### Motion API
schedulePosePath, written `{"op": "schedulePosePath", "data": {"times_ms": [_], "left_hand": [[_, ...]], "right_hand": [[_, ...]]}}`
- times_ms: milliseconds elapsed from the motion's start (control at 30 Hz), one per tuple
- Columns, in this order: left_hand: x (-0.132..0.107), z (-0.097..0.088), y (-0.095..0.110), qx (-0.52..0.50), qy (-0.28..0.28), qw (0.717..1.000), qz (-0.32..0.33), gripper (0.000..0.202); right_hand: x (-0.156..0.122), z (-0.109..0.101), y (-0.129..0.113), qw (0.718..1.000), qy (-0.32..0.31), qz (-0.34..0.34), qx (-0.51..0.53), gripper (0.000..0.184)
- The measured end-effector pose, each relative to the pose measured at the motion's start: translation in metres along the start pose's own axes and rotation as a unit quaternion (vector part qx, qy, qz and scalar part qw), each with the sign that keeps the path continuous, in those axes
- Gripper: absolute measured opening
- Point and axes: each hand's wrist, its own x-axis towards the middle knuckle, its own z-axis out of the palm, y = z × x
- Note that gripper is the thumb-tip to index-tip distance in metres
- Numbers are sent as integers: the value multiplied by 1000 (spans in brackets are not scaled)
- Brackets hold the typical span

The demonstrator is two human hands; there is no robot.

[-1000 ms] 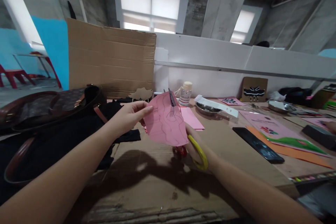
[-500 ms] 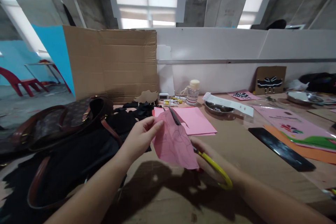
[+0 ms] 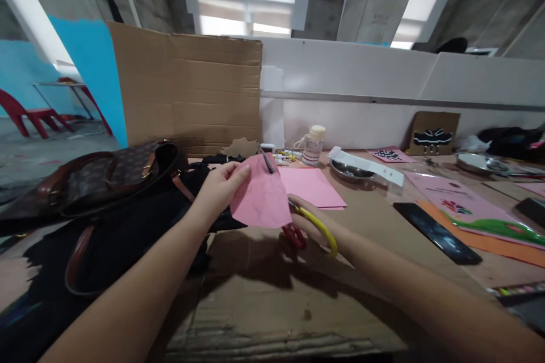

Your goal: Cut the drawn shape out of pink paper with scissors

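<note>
Scissors and pink paper, held above the desk.
Head view: left hand pinches the paper's left edge between its fingers; right hand has its fingers round the scissors' handles, blades at the paper's upper edge. Pink sheets lie beyond.

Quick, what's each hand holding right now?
Left hand: closed, pinching the pink paper near its left edge.
Right hand: closed around the handles of the scissors.
</note>
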Motion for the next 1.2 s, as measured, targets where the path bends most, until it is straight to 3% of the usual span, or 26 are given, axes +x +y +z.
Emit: {"op": "schedulePosePath", "data": {"times_ms": [133, 300, 667, 933, 1200], "left_hand": [[10, -18, -1, 32, 20, 999, 21, 45], [11, -31, 6, 9, 6, 1000, 25, 44], [0, -12, 8, 0, -8, 998, 57, 39], [-2, -20, 18, 7, 22, 998, 56, 41], [-1, -28, 18, 23, -5, 999, 46, 41]], "right_hand": [[17, 6, -11, 998, -40, 1, -53, 30], [20, 11, -18, 997, -35, -46, -56, 39], [-4, 1, -5, 996, -10, -70, -45, 39], [-5, -3, 2, 996, -23, -79, -47, 39], [-2, -4, 6, 994, -21, -90, -51, 48]]}}
